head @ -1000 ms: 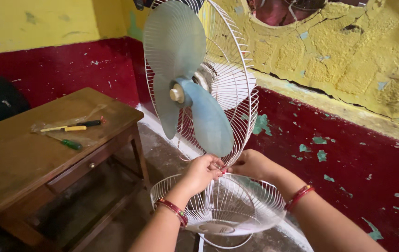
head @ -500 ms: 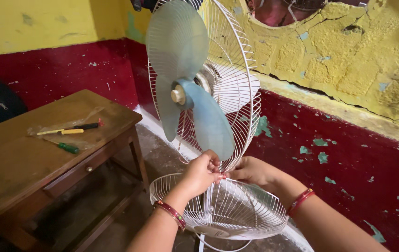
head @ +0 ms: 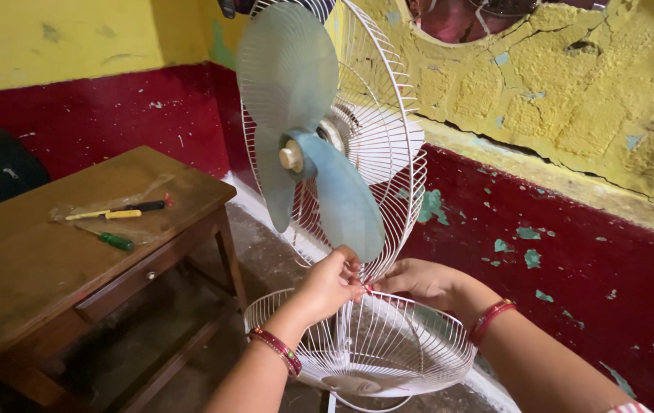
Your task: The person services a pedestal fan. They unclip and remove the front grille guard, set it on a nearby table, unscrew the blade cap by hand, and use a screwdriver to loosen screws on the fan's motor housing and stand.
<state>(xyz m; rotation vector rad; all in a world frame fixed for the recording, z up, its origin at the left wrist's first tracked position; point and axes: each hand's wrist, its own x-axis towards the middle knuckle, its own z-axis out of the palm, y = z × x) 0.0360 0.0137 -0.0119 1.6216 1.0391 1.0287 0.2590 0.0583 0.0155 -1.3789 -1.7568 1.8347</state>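
At the lower edge of the rear fan guard (head: 373, 153), seen from the head camera, both hands are met at one spot. The left hand (head: 331, 284) is closed, its fingertips (head: 353, 279) pinched on the wire rim where the rear fan guard is joined with the front fan guard (head: 373, 344). The right hand (head: 418, 279) is brought in from the wall side of the same joint, its fingers curled around the rim; what exactly is gripped there cannot be told, because the fingers cover it. The two hands are almost touching, one on each side of the joint.

The front fan guard is hung down and lies nearly flat below the hands, opened like a lid, its hinge line running across between the two hands. The rear fan guard is kept upright above them, and the pale blue blades (head: 304, 130) are exposed just over the left hand. The joint is equally near to both hands.

Well apart from the fan, to its left, a wooden surface (head: 51, 252) is seen, and on it a yellow-handled screwdriver (head: 113, 212) and a green-handled tool (head: 116, 242) are laid.
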